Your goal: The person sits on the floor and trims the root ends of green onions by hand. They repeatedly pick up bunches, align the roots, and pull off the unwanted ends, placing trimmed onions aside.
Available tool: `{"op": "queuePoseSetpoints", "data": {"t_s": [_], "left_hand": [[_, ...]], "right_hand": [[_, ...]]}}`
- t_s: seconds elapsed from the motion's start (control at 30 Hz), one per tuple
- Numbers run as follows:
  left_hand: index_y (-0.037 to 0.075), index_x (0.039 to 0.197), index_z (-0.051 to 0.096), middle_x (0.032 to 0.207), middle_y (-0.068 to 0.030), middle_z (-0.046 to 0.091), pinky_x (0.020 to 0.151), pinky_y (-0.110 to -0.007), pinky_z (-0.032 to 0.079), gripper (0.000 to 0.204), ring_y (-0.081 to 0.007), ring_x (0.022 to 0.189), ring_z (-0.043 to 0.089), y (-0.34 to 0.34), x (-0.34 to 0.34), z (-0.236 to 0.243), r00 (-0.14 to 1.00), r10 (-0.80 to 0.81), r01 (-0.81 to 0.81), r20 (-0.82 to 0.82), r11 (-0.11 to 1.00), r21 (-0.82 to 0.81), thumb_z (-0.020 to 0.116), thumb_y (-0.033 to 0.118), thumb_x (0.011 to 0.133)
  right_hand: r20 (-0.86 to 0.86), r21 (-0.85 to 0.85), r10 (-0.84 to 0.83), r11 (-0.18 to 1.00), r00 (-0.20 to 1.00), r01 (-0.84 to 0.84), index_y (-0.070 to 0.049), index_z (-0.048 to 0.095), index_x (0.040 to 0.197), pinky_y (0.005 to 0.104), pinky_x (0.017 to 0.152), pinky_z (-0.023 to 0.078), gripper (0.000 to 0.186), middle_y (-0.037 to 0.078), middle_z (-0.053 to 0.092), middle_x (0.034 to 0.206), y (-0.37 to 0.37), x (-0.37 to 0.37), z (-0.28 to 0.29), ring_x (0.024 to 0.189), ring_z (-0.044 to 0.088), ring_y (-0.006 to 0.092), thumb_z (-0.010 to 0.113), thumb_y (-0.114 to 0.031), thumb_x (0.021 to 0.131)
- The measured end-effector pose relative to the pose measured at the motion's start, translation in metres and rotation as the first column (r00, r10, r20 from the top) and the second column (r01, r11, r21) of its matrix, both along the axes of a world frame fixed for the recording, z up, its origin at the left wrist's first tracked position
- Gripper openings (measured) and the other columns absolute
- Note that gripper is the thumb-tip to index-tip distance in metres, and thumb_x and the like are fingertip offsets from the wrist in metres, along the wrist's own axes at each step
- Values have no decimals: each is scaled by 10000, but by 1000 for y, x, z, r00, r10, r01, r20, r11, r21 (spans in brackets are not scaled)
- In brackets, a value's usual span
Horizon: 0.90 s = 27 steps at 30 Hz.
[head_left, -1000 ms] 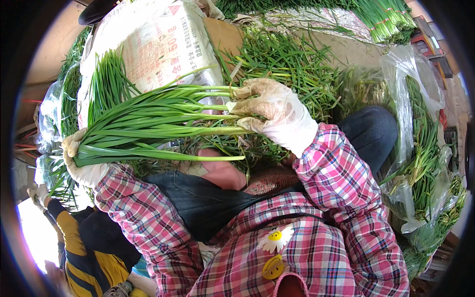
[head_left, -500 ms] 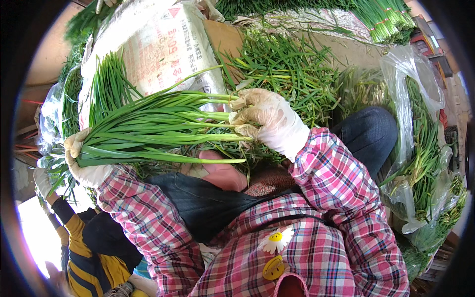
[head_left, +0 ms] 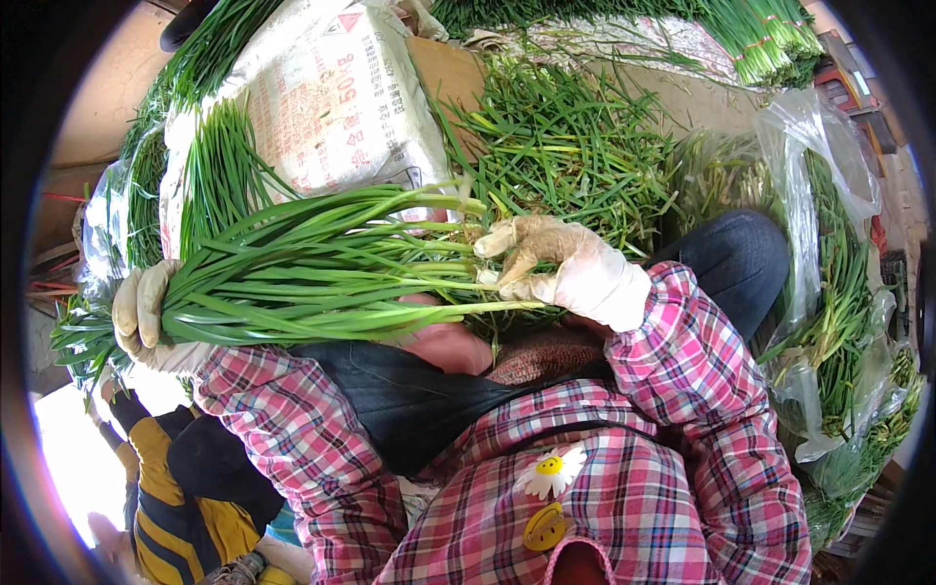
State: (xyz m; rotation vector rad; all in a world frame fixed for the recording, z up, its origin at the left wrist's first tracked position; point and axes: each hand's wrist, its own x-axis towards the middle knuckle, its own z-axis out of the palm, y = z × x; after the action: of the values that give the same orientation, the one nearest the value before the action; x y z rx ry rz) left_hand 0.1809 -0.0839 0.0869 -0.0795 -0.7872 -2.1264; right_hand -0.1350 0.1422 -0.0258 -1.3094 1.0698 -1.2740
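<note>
A loose bunch of long green leafy stalks [head_left: 283, 273], pale at the right end, lies crosswise between my gloved hands. My left hand [head_left: 146, 312] has its fingers wrapped round the leafy end, with tips sticking out beyond it. My right hand [head_left: 561, 268], fingers bent and pinched, grips pale stem ends at the bunch's right. Beyond it spreads a heap of loose cut greens [head_left: 565, 146]. A white printed sack [head_left: 322, 107] lies behind the bunch, with an upright bundle of thin green leaves [head_left: 219, 175] against it.
A clear plastic bag of greens [head_left: 819, 273] stands at the right beside my bent knee [head_left: 731, 263]. Banded bundles [head_left: 760, 39] lie at the top right. A pink object [head_left: 444, 346] is below the bunch. A co-worker in yellow and black [head_left: 166, 478] is at the lower left.
Both my hands and the bunch have moved slightly down, my right hand also rightward along the stem ends. More long leaves appear at the upper left. The co-worker's raised hand is now mostly hidden.
</note>
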Motion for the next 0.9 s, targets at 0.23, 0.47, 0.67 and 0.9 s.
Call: {"op": "queuePoseSetpoints", "data": {"t_s": [0.23,0.47,0.67,0.9], "left_hand": [[179,711,559,628,73,552,631,-233,481,162,-23,662,543,-2,-6,-9,986,-70,44,-154,986,-162,626,80,820],[131,763,594,799,26,583,759,-222,517,186,-97,775,607,11,-45,-26,794,-59,-83,-605,975,-204,674,-35,787],[102,804,613,842,-13,616,760,-232,530,278,-127,748,616,10,-47,-21,797,-96,-121,-596,942,-313,718,-137,709],[112,807,608,839,-2,625,776,-216,530,303,-109,763,627,13,-55,-27,782,-94,-112,-617,951,-287,730,-142,696]], "right_hand": [[303,176,108,970,947,-167,-17,668,980,283,823,494,143,85,607,1155,14,0,-1,931,598,148,626,-142,925],[189,417,183,875,965,-248,-39,698,960,298,805,508,183,59,699,922,18,-6,18,870,646,157,662,-204,890],[-581,301,8,931,814,205,-97,708,901,352,759,511,140,98,674,871,14,-38,34,853,652,252,666,-220,851],[-592,-218,-248,965,767,144,-83,666,1099,364,844,511,319,105,666,1006,-9,-20,34,960,633,285,698,-111,783]]}}
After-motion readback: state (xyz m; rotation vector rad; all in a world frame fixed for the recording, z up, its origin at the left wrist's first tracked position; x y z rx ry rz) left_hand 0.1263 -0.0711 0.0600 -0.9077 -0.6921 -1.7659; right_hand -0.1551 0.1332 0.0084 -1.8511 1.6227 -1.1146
